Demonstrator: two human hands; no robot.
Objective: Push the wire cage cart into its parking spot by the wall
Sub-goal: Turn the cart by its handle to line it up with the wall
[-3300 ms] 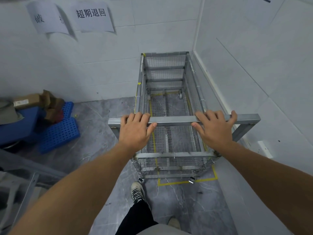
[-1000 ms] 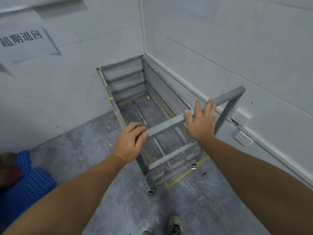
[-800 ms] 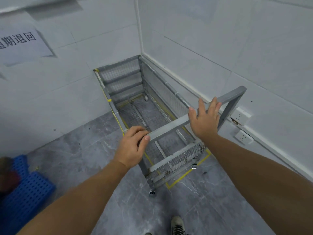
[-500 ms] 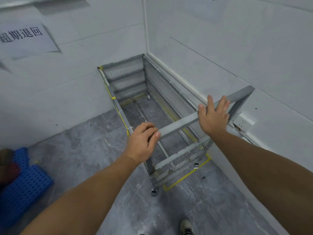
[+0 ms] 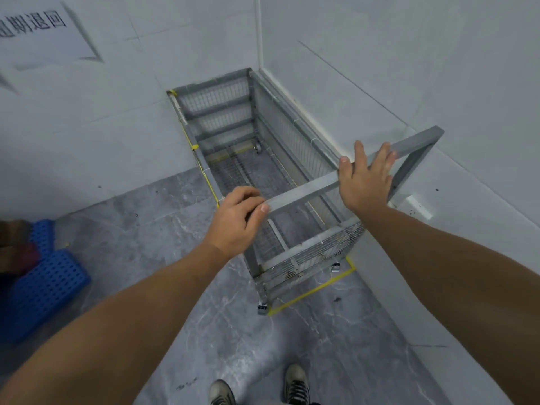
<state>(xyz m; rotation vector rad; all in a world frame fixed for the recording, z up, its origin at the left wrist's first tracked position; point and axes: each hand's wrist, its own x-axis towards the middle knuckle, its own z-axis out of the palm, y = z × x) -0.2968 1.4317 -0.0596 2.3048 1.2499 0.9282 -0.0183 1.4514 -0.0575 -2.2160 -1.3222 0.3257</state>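
At frame centre, the left hand (image 5: pixel 238 219) is curling closed around the wire cage cart's (image 5: pixel 292 176) handle bar (image 5: pixel 304 192) while the right hand (image 5: pixel 365 178) is lying open-fingered on it.

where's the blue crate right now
In the head view the blue crate lies on the floor at the far left edge, beside the left forearm and well apart from the cart in the corner.

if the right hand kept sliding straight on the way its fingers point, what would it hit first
The right hand lies flat on the cart handle bar, fingers aimed up and right. Straight on it would probably meet the white side wall first, though depth is hard to judge.
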